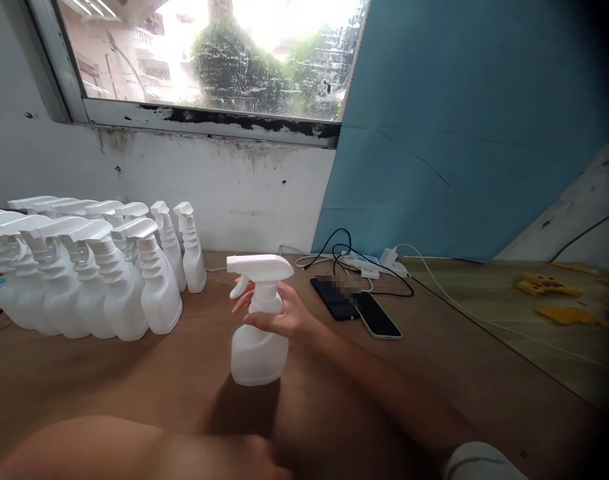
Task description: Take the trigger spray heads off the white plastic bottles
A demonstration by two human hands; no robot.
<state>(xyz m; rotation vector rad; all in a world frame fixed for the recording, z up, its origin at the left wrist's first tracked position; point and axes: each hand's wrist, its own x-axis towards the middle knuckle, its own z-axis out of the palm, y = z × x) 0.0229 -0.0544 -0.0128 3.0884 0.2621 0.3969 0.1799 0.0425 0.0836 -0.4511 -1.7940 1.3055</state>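
Observation:
My right hand (289,319) is wrapped round the upper body of a white spray bottle (259,357), just below its trigger head. The thumb lies across the front, and the fingertips show behind the trigger on the far side. The bottle stands upright over the brown tabletop (184,387), its nozzle pointing left; I cannot tell whether its base touches the surface. Along the bottom edge lies my left arm, with my left hand (254,457) smeared and partly cut off, so its fingers do not show clearly. It is nearest to that bottle.
Several similar spray bottles (119,300) stand in rows at the left. To the right lie a black phone (329,297) and a second phone (379,317), with tangled cables (342,250) and a power strip (384,263) behind. A window (224,60) and blue sheet (434,133) cover the wall.

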